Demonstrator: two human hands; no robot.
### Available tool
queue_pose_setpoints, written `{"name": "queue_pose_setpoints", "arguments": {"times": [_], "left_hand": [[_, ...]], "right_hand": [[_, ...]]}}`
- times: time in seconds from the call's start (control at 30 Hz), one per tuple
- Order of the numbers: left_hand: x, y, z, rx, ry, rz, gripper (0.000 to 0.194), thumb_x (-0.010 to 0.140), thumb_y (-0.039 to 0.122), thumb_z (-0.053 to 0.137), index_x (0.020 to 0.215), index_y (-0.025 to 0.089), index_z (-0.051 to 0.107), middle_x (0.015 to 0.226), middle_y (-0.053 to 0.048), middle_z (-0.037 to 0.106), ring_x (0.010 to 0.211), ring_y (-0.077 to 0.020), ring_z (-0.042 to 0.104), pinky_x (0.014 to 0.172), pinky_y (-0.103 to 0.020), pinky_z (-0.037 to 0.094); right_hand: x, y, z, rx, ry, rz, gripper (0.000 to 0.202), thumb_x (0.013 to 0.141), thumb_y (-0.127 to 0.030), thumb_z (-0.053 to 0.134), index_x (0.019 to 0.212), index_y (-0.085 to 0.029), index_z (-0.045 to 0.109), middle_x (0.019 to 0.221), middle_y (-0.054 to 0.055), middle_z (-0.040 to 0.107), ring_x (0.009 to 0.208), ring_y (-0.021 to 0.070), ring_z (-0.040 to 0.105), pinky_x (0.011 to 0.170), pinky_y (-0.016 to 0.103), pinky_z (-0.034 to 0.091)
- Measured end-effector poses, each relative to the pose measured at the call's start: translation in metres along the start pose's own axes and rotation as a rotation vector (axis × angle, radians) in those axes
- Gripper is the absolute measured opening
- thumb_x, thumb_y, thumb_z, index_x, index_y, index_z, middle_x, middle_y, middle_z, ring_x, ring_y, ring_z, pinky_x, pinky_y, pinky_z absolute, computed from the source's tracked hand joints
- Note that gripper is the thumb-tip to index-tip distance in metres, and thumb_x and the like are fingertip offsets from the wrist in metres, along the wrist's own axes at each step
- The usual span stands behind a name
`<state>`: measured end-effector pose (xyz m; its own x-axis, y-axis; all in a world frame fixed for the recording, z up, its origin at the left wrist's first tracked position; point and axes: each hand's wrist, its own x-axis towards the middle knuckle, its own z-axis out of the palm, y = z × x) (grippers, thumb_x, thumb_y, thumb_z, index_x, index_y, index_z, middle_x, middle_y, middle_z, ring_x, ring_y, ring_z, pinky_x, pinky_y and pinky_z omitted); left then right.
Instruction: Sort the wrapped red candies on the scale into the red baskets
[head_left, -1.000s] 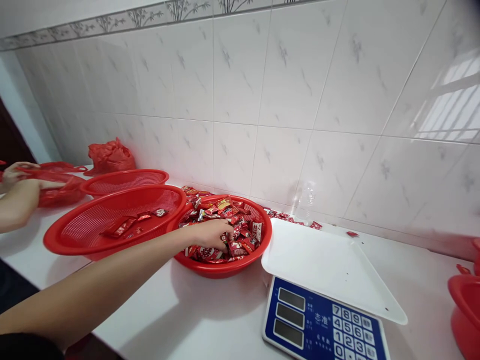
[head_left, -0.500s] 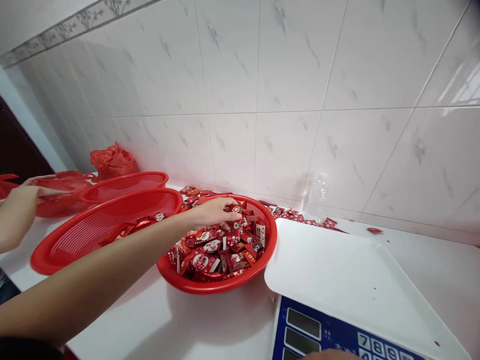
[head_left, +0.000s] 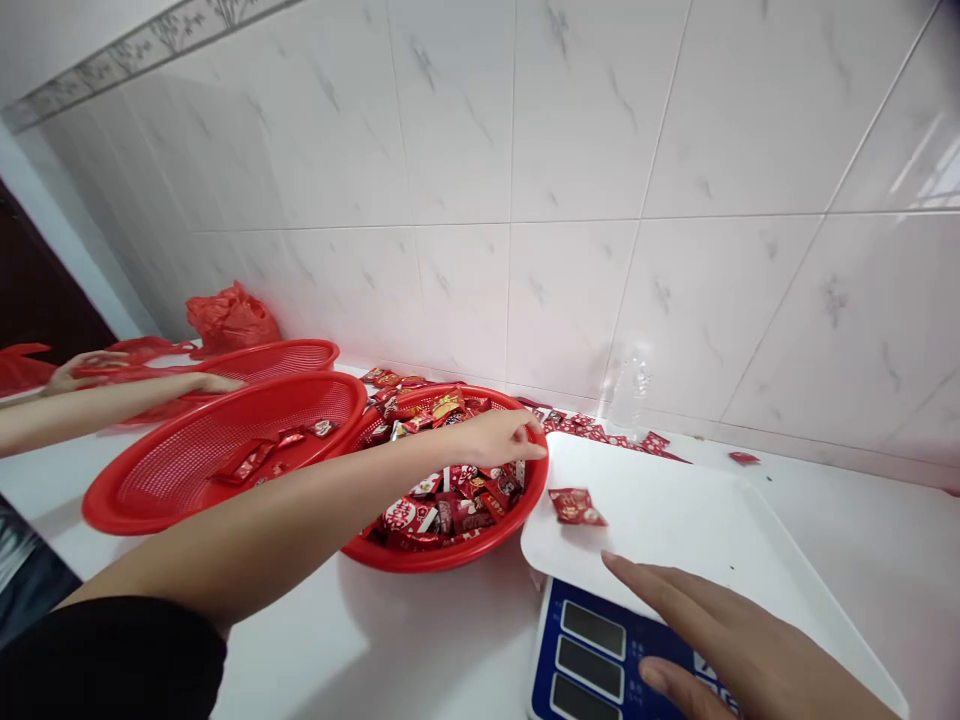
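Observation:
My left hand (head_left: 510,438) reaches over the right side of a red plastic basket (head_left: 442,562). Its fingers are loosely bent and apart, with nothing visible in them. Below it, the basket is heaped with small red wrapped snack packets (head_left: 409,515). One red packet (head_left: 576,507) is at the left end of the white tray (head_left: 675,500) of a digital scale, just beyond my left fingertips. Over the scale's blue keypad panel (head_left: 551,650), my right hand (head_left: 720,630) is open with fingers stretched out, near the tray's front edge.
To the left stands another red basket (head_left: 165,490) with a few packets, and a third basket (head_left: 300,350) behind. A co-worker's hands are beside red plastic bags (head_left: 232,315). Small red packets (head_left: 592,430) line the tiled wall near a clear plastic bottle (head_left: 630,390).
My left hand has moved right from the packets to the basket's rim. A packet has appeared at the tray. My right hand has come up into view. The co-worker's hand has moved right.

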<state>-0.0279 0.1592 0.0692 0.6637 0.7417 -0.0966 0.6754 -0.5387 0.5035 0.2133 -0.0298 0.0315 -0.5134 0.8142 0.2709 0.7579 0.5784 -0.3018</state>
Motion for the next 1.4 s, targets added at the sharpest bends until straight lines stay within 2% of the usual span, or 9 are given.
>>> {"name": "queue_pose_setpoints", "arguments": {"times": [0.1,0.23,0.33,0.43,0.67,0.8,1.0,1.23,1.4], "left_hand": [[-0.024,-0.023,-0.001,0.192,-0.078,-0.068,0.058,0.072,0.047,0.064,0.12,0.018,0.054,0.124,-0.012,0.058,0.11,-0.0289,0.055,0.091,-0.036,0.042],[-0.043,-0.039,0.014,0.344,-0.232,-0.073,0.082,0.067,0.048,0.066,0.139,0.021,0.037,0.149,-0.013,0.029,0.132,-0.0336,0.033,0.105,-0.041,0.03],[-0.04,-0.034,0.028,0.408,-0.176,-0.073,0.08,0.07,0.043,0.062,0.142,0.022,0.032,0.146,-0.012,0.035,0.128,-0.0321,0.039,0.102,-0.039,0.034],[-0.034,-0.028,0.032,0.39,-0.113,-0.084,0.075,0.066,0.039,0.066,0.136,0.024,0.042,0.134,-0.01,0.051,0.115,-0.0301,0.052,0.094,-0.035,0.041],[-0.035,-0.03,0.002,0.366,0.006,-0.131,0.06,0.068,0.028,0.066,0.126,0.019,0.052,0.121,-0.009,0.061,0.104,-0.0266,0.058,0.084,-0.03,0.045],[-0.042,-0.029,-0.019,0.373,0.029,-0.135,0.046,0.071,0.023,0.064,0.117,0.02,0.059,0.116,-0.006,0.063,0.1,-0.0241,0.059,0.081,-0.028,0.044],[-0.052,-0.022,-0.035,0.34,0.044,-0.141,0.05,0.073,0.013,0.056,0.122,0.023,0.054,0.127,-0.005,0.056,0.108,-0.0203,0.054,0.083,-0.024,0.043],[-0.05,0.001,-0.03,0.051,0.194,-0.135,0.042,0.073,0.02,0.058,0.115,0.021,0.055,0.105,-0.003,0.065,0.09,-0.018,0.06,0.073,-0.025,0.047],[-0.031,0.031,0.007,-0.364,0.264,-0.031,0.042,0.079,0.028,0.058,0.12,0.021,0.049,0.1,-0.004,0.065,0.085,-0.017,0.063,0.072,-0.027,0.049]], "right_hand": [[-0.001,-0.003,-0.002,-0.043,0.05,-0.013,0.049,0.086,-0.035,0.053,0.135,-0.03,0.046,0.121,0.004,0.064,0.1,0.0225,0.067,0.076,0.028,0.058],[-0.006,-0.014,-0.004,-0.073,0.08,-0.018,0.049,0.087,-0.034,0.052,0.135,-0.029,0.046,0.12,0.005,0.065,0.099,0.0226,0.067,0.077,0.029,0.058],[-0.012,-0.022,-0.008,-0.075,0.066,-0.037,0.049,0.087,-0.034,0.051,0.136,-0.029,0.045,0.123,0.005,0.063,0.103,0.0222,0.065,0.08,0.029,0.057],[-0.018,-0.024,-0.014,-0.107,0.041,-0.03,0.051,0.088,-0.034,0.049,0.139,-0.029,0.041,0.126,0.004,0.061,0.105,0.0216,0.064,0.08,0.028,0.057],[-0.029,-0.011,-0.02,-0.159,0.103,0.091,0.054,0.091,-0.04,0.043,0.143,-0.036,0.028,0.133,-0.001,0.055,0.113,0.0214,0.059,0.085,0.034,0.056],[-0.031,-0.008,-0.021,-0.143,0.067,0.124,0.055,0.092,-0.044,0.04,0.144,-0.041,0.022,0.136,-0.004,0.051,0.117,0.0209,0.056,0.09,0.035,0.054],[-0.03,-0.007,-0.022,-0.1,0.003,0.192,0.055,0.092,-0.05,0.035,0.143,-0.045,0.017,0.141,-0.007,0.045,0.123,0.0214,0.05,0.097,0.042,0.048],[-0.026,-0.006,-0.022,-0.008,-0.032,0.274,0.052,0.091,-0.054,0.033,0.141,-0.049,0.02,0.142,-0.009,0.042,0.128,0.0208,0.045,0.102,0.043,0.042],[-0.017,0.002,-0.019,0.032,-0.017,0.332,0.05,0.091,-0.051,0.034,0.14,-0.046,0.027,0.136,-0.006,0.051,0.123,0.0222,0.05,0.101,0.045,0.042]]}}
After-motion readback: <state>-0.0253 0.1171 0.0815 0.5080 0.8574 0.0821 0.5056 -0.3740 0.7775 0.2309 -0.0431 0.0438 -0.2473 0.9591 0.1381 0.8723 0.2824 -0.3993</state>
